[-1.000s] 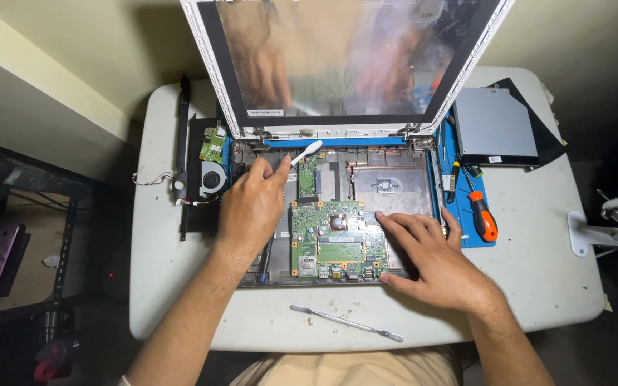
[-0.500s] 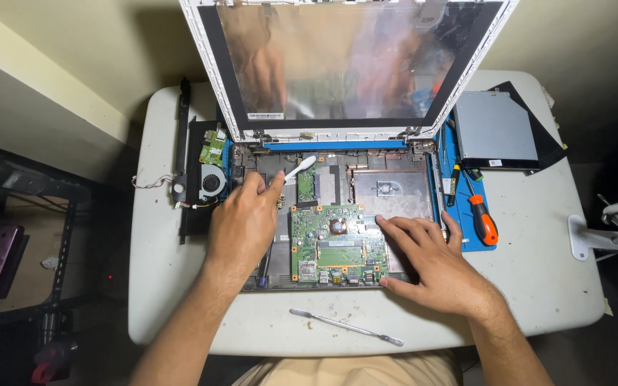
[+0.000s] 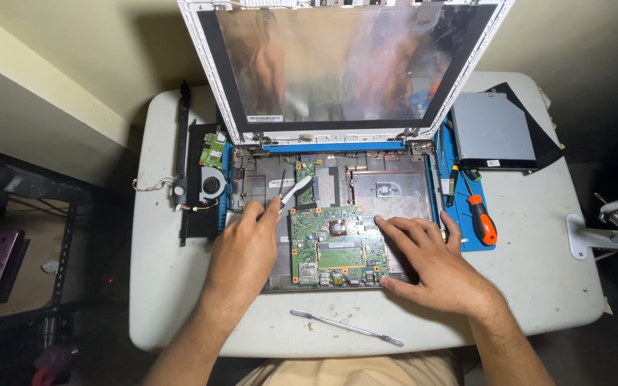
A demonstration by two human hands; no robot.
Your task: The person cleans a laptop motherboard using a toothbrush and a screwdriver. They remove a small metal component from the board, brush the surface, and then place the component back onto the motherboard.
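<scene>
An opened laptop base lies on a white table, its screen tilted up at the back. A green motherboard sits in the base's middle. My left hand pinches a white plastic pry tool, whose tip points up and to the right, near the motherboard's top-left corner. My right hand rests flat, fingers spread, on the motherboard's right edge and the base beside it.
A metal spudger lies on the table's front edge. An orange-handled screwdriver rests on a blue mat at right, behind it a grey optical drive. A cooling fan and black strip lie left. A lamp clamp sits far right.
My left hand has drawn back toward me and down with the pry tool, from the base's upper edge to beside the motherboard. The right hand stayed put.
</scene>
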